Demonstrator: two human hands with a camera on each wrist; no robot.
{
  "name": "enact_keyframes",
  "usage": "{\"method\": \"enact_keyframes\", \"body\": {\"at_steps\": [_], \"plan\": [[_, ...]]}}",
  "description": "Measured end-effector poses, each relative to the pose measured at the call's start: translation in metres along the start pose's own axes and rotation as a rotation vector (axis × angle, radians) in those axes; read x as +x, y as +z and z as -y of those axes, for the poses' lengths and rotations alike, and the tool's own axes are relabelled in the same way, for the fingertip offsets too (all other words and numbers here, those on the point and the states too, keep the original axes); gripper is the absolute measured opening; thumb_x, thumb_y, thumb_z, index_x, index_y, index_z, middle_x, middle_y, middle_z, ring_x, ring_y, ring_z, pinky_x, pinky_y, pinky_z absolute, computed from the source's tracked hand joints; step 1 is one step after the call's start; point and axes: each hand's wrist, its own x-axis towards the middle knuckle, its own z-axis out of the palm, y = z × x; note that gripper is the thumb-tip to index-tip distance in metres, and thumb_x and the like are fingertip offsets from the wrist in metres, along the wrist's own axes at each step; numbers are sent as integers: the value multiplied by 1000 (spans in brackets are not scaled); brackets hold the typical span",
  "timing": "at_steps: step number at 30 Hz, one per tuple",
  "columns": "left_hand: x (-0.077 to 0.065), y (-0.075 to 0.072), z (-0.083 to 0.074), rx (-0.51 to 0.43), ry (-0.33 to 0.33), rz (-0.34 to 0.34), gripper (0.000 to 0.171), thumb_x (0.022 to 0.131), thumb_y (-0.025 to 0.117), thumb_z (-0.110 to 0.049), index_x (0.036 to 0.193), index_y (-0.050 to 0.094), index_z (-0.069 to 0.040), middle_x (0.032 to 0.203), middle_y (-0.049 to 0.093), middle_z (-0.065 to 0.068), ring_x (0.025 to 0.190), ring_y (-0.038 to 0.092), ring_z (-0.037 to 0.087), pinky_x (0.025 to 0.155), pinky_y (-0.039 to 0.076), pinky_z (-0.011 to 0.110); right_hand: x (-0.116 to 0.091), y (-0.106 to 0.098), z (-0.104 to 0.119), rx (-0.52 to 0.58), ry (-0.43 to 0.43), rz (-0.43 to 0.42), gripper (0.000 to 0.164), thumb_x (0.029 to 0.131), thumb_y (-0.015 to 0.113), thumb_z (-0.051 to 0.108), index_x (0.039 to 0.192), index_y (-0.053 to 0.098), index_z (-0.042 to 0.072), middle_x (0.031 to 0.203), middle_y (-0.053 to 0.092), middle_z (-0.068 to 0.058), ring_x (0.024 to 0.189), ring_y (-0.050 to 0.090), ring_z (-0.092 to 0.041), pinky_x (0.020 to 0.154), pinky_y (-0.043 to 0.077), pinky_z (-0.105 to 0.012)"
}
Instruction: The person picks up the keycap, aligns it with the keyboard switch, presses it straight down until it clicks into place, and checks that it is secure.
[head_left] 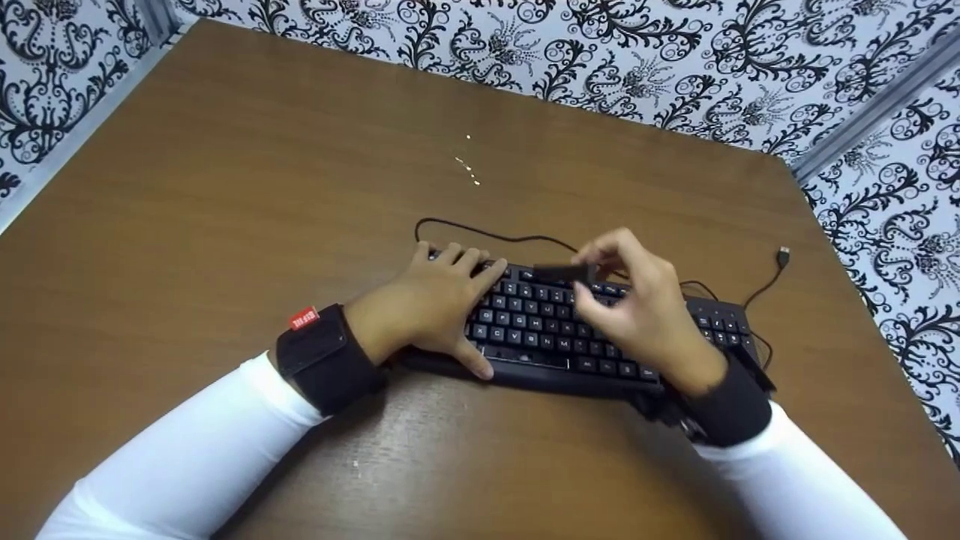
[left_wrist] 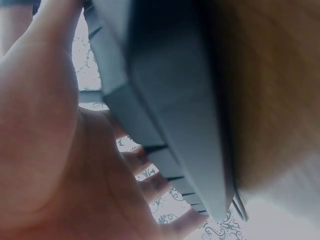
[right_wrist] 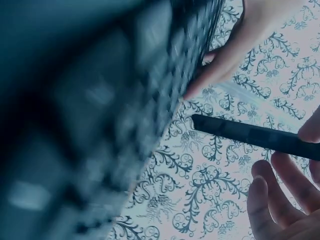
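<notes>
My left hand (head_left: pixel 442 304) lies spread across the left end of a black keyboard (head_left: pixel 529 358), fingertips by its far edge and thumb on the front strip. From the left wrist view, its fingers (left_wrist: pixel 155 187) extend over the keys beside the keyboard's thick front edge (left_wrist: pixel 175 115). Above the keys, my right hand (head_left: pixel 637 300) pinches a short, narrow black bar (head_left: pixel 559 273) between thumb and fingers. The right wrist view shows that bar (right_wrist: pixel 250 136) raised off the keyboard, pointing toward the left hand; its exact kind cannot be told.
A black cable (head_left: pixel 491 234) loops behind the keyboard and ends in a USB plug (head_left: pixel 784 256) at the right. All this lies on a brown wooden table (head_left: pixel 262 187). Panels with black-and-white scrollwork (head_left: pixel 510 45) stand along its far and side edges.
</notes>
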Motion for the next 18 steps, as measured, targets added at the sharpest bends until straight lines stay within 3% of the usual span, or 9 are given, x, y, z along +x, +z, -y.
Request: {"method": "enact_keyframes", "body": {"at_steps": [10,18], "plan": [[-1,0,2,-20,11,-21,137,58,69,-87,162,16,-16,164,24,15,149,27,38,117,19,66,-33,-5,-2,175,162,71,28,79,70,-13,96,49,-4,104,75,-3,103,69,-14,93,54,-21],[0,3,3,-20,17,-29,137,57,69,-87,162,17,-16,163,26,16,147,28,39,116,21,66,-50,-12,-16,157,245,93,26,82,72,-11,101,56,-1,105,77,-2,101,72,-12,90,54,-18]]}}
